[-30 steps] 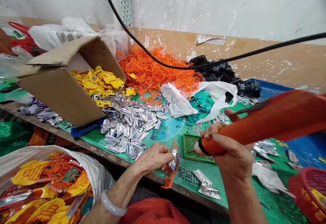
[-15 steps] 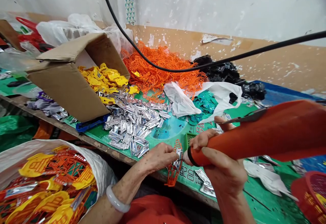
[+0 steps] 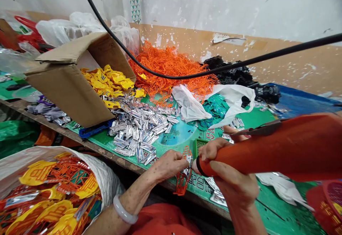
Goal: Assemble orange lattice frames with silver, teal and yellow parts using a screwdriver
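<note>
My right hand (image 3: 232,178) is wrapped round an electric screwdriver (image 3: 256,153) with a thick orange-red body, a dark lever and a pale nose pointing left. At its thin bit, the fingers of my left hand (image 3: 171,165) are pinched together; what they hold is too small to make out. Under those fingertips lies an orange plastic frame (image 3: 181,187) with a silver piece (image 3: 187,161) on it, at the table's front edge. A small green basket (image 3: 196,149) stands just behind the screwdriver's nose.
Silver pieces (image 3: 136,128) are heaped left of centre, before a cardboard box (image 3: 66,92) of yellow parts. Behind lie orange frames (image 3: 171,64) and a white bag (image 3: 187,105) with teal parts. A full white sack (image 3: 107,178) stands front left. A black cable (image 3: 165,76) hangs across.
The screwdriver's rear end has dipped slightly. Both hands stay at nearly the same spot over the orange frame, and the view has shifted a little.
</note>
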Motion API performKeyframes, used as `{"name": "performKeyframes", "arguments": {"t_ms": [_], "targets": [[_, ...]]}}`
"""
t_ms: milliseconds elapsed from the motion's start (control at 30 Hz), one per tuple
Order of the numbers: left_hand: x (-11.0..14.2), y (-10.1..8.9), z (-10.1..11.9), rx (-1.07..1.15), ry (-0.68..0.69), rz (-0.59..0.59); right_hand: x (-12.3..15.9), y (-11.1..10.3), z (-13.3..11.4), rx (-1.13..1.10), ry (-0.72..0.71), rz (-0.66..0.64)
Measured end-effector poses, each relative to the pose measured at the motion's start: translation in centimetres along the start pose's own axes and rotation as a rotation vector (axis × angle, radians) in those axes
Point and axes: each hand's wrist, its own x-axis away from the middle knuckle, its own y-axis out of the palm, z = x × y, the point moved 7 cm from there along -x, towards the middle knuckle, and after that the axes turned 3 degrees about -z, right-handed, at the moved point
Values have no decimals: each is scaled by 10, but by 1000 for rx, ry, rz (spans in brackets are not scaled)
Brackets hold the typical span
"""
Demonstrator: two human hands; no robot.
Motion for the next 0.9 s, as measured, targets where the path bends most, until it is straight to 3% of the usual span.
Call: {"name": "performKeyframes", "arguments": {"t_ms": [200,900], "targets": [[1,4,4,-42,2,-45,3,0,2,-12,-1,-53],[1,5,-1,-69,-30,-49,1,-2,1,-38,50,25]]}}
